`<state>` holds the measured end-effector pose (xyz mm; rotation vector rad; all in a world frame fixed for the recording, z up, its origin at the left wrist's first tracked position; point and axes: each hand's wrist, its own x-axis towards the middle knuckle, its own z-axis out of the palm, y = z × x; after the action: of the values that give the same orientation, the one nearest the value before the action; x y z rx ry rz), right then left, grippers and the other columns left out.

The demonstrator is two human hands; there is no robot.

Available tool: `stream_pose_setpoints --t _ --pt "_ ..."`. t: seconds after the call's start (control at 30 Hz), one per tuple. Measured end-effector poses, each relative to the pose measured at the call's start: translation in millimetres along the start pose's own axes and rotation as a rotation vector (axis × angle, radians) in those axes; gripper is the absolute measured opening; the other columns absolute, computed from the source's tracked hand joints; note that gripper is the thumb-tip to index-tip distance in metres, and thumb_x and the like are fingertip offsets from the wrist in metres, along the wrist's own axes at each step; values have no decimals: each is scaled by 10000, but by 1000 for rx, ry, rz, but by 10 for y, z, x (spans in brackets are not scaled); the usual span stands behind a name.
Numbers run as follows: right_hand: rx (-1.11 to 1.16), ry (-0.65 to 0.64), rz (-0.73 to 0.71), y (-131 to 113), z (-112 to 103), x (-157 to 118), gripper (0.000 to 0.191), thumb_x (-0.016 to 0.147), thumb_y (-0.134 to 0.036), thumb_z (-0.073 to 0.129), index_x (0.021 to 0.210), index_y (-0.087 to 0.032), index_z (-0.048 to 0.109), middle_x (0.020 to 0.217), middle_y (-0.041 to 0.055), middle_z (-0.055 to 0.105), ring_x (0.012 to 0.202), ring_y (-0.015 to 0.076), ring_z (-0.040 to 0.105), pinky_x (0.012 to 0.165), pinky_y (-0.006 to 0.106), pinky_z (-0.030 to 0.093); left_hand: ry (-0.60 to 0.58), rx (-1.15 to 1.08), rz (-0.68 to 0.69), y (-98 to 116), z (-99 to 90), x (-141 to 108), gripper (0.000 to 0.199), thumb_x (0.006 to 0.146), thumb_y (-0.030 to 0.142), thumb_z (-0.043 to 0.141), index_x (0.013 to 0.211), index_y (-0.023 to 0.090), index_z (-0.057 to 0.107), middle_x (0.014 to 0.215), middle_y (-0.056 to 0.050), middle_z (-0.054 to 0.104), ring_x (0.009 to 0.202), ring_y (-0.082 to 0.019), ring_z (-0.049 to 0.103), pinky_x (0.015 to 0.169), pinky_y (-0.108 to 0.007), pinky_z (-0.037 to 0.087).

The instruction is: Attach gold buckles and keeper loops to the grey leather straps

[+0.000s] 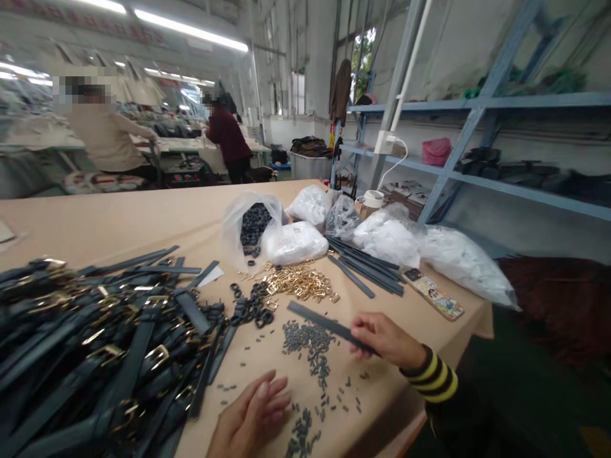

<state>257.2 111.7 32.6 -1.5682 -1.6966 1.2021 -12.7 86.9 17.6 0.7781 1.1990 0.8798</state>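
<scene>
Blue shelves (513, 102) stood at the right, and two people worked at the far left, beyond the worktop (95, 222). A large heap of dark buckled straps (131, 356) covered the left side of the worktop. Toward the far edge sat a row of full plastic bags (296, 243), one of them open toward the worktop with black loops inside. In front of the bags at the right lay a bundle of dark strips (375, 273), with a phone in a patterned case (436, 298) just beside it.

The right hand (382, 340) held a single dark strap (317, 319) pinched near its right end, the strap slanting up to the left over the small grey pieces (305, 337). The left hand (252, 410) was loosely open near the heap, its fingers slightly bent. Gold buckles (305, 280) lay piled beyond the held strap, with loose black loops (260, 302) beside them at the left. The grey pieces, the smallest things, were scattered between and beyond the hands.
</scene>
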Motion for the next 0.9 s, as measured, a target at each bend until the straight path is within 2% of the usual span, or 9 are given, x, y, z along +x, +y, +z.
stream_pose_setpoints --t 0.03,0.1,0.2,0.5,0.63,0.7,0.77,0.83,0.9 --pt "167 -118 20 -25 165 -124 297 838 -431 429 812 -140 482 702 48 656 554 124 617 489 213 451 5 -102 -19 8 76 -24 468 676 475 634 988 127 607 989 -132 684 839 -243 657 736 -327 549" --pt "390 -266 77 -48 436 -325 337 791 -475 498 790 -138 478 660 38 641 501 112 598 454 199 433 -4 -237 8 18 157 -45 382 721 402 621 960 106 597 941 -130 696 764 -190 668 668 -263 557" --pt "473 -312 124 -15 649 -477 366 760 -496 538 782 -135 481 628 25 630 465 100 583 430 186 419 -6 -277 18 -15 129 -62 260 717 306 648 842 80 614 815 -107 711 614 -124 656 544 -171 540" --pt "515 -377 150 70 727 -509 364 756 -486 558 774 -132 476 632 38 648 462 98 590 424 177 408 31 -230 2 -144 30 -215 250 767 332 578 836 92 584 657 -68 687 556 -119 648 499 -165 518" --pt "539 -413 159 51 715 -550 340 755 -460 578 785 -134 484 632 41 660 432 91 571 401 169 389 82 -139 74 -167 -44 -205 258 737 362 598 711 108 560 547 -17 639 476 -93 596 443 -152 478" --pt "582 -343 156 39 683 -560 315 731 -411 627 777 -130 495 627 37 659 416 77 549 391 160 381 155 -117 130 -165 -97 -198 262 699 365 633 666 123 536 513 20 606 431 -73 553 405 -143 445" --pt "725 -164 166 28 646 -545 284 700 -342 680 769 -133 500 617 14 647 410 53 517 384 139 370 189 -106 158 -165 -125 -216 263 678 366 652 683 137 522 516 40 598 426 -67 537 404 -145 433" --pt "966 44 204 17 622 -502 280 663 -288 720 749 -151 492 595 -26 617 414 34 492 388 119 371 154 -79 157 -196 -103 -275 259 686 363 649 714 148 508 551 36 617 459 -76 556 435 -158 443" --pt "1210 198 217 -2 632 -448 300 626 -258 748 715 -168 476 563 -66 573 424 24 483 417 111 395 35 -24 130 -281 -23 -381 248 719 369 618 730 156 490 594 15 640 507 -94 583 472 -179 453"
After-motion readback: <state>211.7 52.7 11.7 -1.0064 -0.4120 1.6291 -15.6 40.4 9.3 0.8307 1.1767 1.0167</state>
